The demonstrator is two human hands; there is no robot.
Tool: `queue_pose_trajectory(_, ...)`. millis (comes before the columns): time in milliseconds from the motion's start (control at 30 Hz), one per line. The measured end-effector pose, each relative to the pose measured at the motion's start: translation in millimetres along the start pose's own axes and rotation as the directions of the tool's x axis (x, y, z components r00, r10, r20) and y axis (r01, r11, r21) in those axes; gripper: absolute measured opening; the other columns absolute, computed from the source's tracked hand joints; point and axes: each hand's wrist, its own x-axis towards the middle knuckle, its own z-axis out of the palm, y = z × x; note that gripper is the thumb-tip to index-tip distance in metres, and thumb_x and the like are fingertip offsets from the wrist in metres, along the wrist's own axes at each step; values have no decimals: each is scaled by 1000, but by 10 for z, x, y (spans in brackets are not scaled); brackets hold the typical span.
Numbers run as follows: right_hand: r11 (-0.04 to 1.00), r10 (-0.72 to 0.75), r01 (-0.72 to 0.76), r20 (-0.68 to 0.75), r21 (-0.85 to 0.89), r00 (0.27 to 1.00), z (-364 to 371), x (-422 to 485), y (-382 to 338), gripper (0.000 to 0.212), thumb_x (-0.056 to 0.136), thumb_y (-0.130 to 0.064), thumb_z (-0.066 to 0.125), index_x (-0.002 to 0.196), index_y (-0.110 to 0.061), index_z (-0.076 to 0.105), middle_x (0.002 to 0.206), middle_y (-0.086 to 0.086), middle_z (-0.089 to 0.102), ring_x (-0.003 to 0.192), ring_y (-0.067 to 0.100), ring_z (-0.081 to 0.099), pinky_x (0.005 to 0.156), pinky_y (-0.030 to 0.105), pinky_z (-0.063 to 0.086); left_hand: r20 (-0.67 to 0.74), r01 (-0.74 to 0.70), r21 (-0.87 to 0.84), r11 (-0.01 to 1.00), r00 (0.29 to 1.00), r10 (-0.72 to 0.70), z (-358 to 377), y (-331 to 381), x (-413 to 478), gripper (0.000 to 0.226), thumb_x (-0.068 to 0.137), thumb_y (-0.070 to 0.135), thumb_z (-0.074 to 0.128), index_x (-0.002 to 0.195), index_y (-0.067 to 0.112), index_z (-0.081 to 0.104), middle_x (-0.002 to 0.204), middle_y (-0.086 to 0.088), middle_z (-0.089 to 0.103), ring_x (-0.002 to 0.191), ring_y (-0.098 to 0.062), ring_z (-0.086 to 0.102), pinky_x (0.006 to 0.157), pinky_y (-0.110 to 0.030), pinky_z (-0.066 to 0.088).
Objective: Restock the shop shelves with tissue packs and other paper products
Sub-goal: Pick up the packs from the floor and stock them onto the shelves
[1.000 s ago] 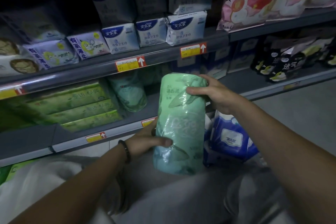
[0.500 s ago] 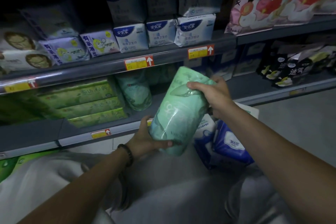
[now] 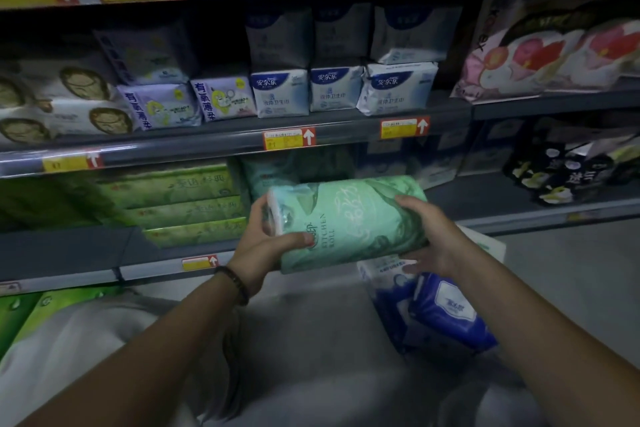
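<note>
Half a second ago the green kitchen roll pack [image 3: 349, 222] stood tilted, nearly upright; now it lies almost flat on its side, raised in front of the lower shelf [image 3: 485, 199]. Both hands have turned with it. The left hand [image 3: 265, 248] grips the left end of the pack, where the round end of a roll shows through the wrap, with the thumb on the front face next to the words "KITCHEN ROLL". A dark bead bracelet [image 3: 233, 284] sits on this wrist. The right hand [image 3: 429, 236] holds the right end, thumb on top and the fingers under the pack. So both hands are closed around the same pack and carry it in the air; it does not touch the shelf.

Behind the pack, on the lower shelf, another green roll pack [image 3: 266, 173] stands, and to its left lie flat green tissue packs [image 3: 187, 206] in a stack. On the middle shelf [image 3: 214, 146], white and blue packs [image 3: 341, 90] stand in a row above a red and yellow price tag [image 3: 289, 138]. Below the right hand, blue and white tissue packs [image 3: 446, 308] lie in a low pile.
</note>
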Motion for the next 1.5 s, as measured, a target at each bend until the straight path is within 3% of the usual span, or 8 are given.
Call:
queue_pose_trajectory(100,903,-322,283,-71,-323,944,-20,37,89,88,65,-44,96,136,-23,50,134,3,61,110,25,67,90,46,59,-20,-66,126,990,997,69,-5,67,40,99,64,1,94,143,36,45,127,-1,69,109,-26,73,82,-52,64)
queue_pose_trajectory(167,740,-439,425,105,-521,892,1,11,109,103,65,-42,99,151,-33,42,146,-6,50,127,21,57,99,42,56,-7,-99,213,972,995,103,1,94,51,100,60,7,98,141,38,48,126,6,68,108,-19,72,85,-46,64)
queue_pose_trajectory(400,436,-213,594,564,-676,798,86,0,161,140,53,-41,106,162,-48,18,142,-22,55,132,8,55,109,39,54,174,-110,335,936,983,53,70,375,36,99,66,10,95,146,44,50,135,7,65,107,-17,74,86,-41,64)
queue_pose_trajectory(633,612,-350,548,427,-570,834,188,157,252,122,47,-41,108,146,-41,37,129,-20,63,119,7,62,99,41,58,80,-164,487,858,986,143,112,558,207,116,64,35,96,158,39,30,145,5,46,118,-8,56,97,-24,53)
queue_pose_trajectory(767,746,-341,470,336,-471,878,109,367,388,107,55,-21,107,139,-35,42,128,-13,66,121,14,65,103,45,58,140,78,675,734,963,-231,37,489,434,154,43,59,99,163,25,9,149,-3,55,124,-22,62,103,-37,53)
queue_pose_trajectory(967,754,-370,477,309,-452,876,325,643,533,90,55,-21,107,123,-38,50,116,-16,68,111,6,66,81,24,57,163,229,550,803,913,-373,135,206,747,42,77,35,90,114,24,72,117,0,78,106,-23,73,95,-48,61)
queue_pose_trajectory(1267,765,-452,490,195,-418,871,797,1557,252,111,29,-48,110,127,-40,59,122,-12,75,114,15,73,92,46,65,149,93,530,843,968,-200,1,265,1560,40,70,37,94,99,34,66,115,4,75,106,-22,73,96,-42,60)
queue_pose_trajectory(1500,802,-484,490,109,-340,868,1033,2058,41,119,36,-27,111,136,-36,47,128,-12,68,120,16,66,100,45,61,-24,39,629,776,999,-31,33,-110,1956,40,85,40,83,97,22,50,97,5,69,80,-15,68,50,-18,48)
